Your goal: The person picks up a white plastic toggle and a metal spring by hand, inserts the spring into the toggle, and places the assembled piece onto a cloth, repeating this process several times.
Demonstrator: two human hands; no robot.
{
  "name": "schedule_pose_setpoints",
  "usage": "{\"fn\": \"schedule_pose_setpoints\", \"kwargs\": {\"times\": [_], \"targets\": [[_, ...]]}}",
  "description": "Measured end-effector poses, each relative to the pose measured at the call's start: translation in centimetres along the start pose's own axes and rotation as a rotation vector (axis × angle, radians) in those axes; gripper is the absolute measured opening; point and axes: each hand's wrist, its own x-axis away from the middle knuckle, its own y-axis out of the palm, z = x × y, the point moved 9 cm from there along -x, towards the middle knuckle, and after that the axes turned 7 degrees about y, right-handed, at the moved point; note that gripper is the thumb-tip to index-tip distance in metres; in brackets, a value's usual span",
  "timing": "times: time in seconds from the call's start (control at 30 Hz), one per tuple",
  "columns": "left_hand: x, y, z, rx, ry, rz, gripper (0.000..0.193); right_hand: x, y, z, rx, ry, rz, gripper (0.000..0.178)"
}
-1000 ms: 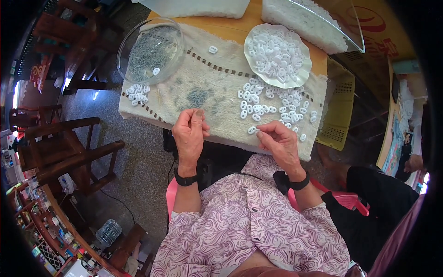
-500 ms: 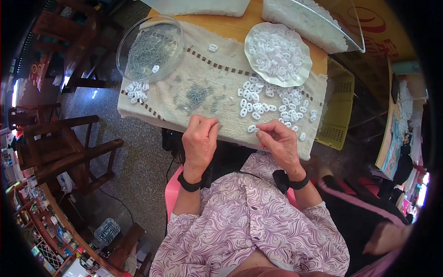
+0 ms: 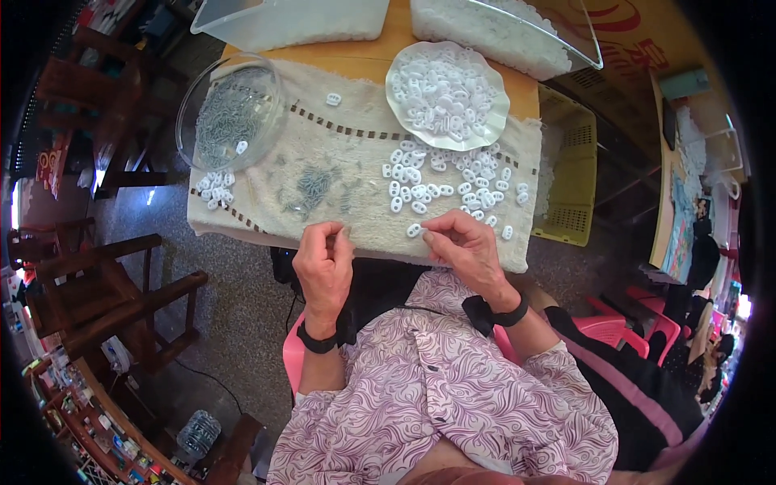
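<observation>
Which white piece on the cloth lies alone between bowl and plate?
The white piece just beyond the dark dashed stripe; no other piece lies close to it.

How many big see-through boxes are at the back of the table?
2: a left box, and a right box behind the wavy plate. The picture's top cuts both off; others may be hidden.

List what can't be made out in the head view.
Head view, all four:
Whether the left hand holds anything: the hand itself hides it.
Right end of the white piece: covered by the right hand.
Far side of the left plastic tub: cut off by the top edge.
Shapes of single bits in the gray pile on the towel: too small.
</observation>
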Motion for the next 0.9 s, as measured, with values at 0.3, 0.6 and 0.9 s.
{"fn": "schedule_pose_setpoints", "kwargs": {"times": [0.3,0.6,0.9], "targets": [[0.3,4.8,0.7,0.859,-0.495,-0.204,0.011,0.3,0.6,-0.9,-0.081,0.050,-0.030,0.012],[0.5,8.2,2.6,1.181,-0.520,-0.305,0.009,0.3,1.1,-1.6,-0.206,0.057,-0.069,0.015],[0.6,8.3,2.3,1.166,-0.489,-0.287,0.014,0.2,1.1,-1.7,-0.240,0.049,-0.091,0.014]]}}
